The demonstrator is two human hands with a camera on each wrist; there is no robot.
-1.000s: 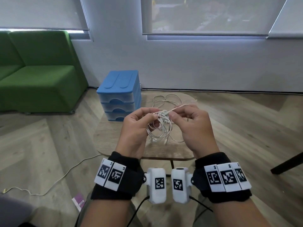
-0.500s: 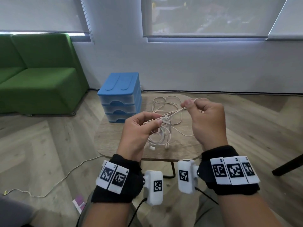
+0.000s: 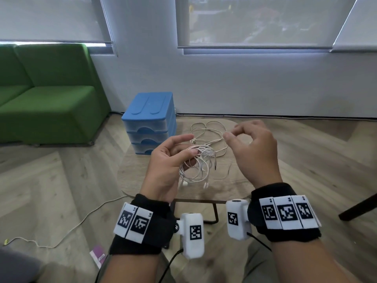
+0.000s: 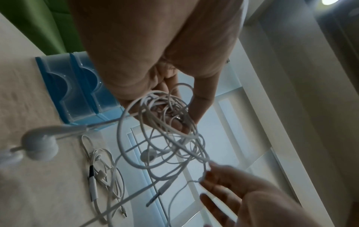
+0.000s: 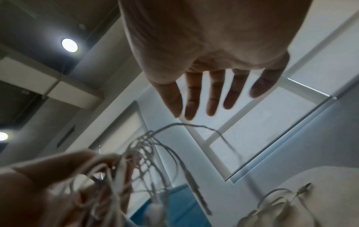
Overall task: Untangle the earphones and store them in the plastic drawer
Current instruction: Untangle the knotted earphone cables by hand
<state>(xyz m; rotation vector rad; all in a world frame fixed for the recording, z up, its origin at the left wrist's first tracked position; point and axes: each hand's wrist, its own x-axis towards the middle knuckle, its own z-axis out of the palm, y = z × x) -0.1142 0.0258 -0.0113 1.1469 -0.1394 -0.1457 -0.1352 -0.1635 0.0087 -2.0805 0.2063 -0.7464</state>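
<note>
Above the table [image 3: 142,176], left hand [image 3: 169,160] pinches tangled earphones [image 3: 201,160]; right hand [image 3: 255,152] relaxed, empty.

2 hands [image 3: 169,160], 2 earphone tangles [image 3: 195,160], 1 drawer unit [image 3: 149,111] with 3 drawers, 1 table [image 3: 142,176].

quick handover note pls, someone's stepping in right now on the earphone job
Left hand: grip closed on the tangled white earphones, bundle held above the small wooden table, earbuds dangling.
Right hand: fingers spread in the right wrist view, holding nothing; a strand hangs just below the fingertips.
A second set of earphones lies loose on the table beyond the hands.
Blue plastic drawer unit stands at the table's far left corner, the drawers seen from the head view shut.
Done: nothing stored. The held bundle is still knotted.
Left: work out the knot, open a drawer, put the earphones in.
</note>
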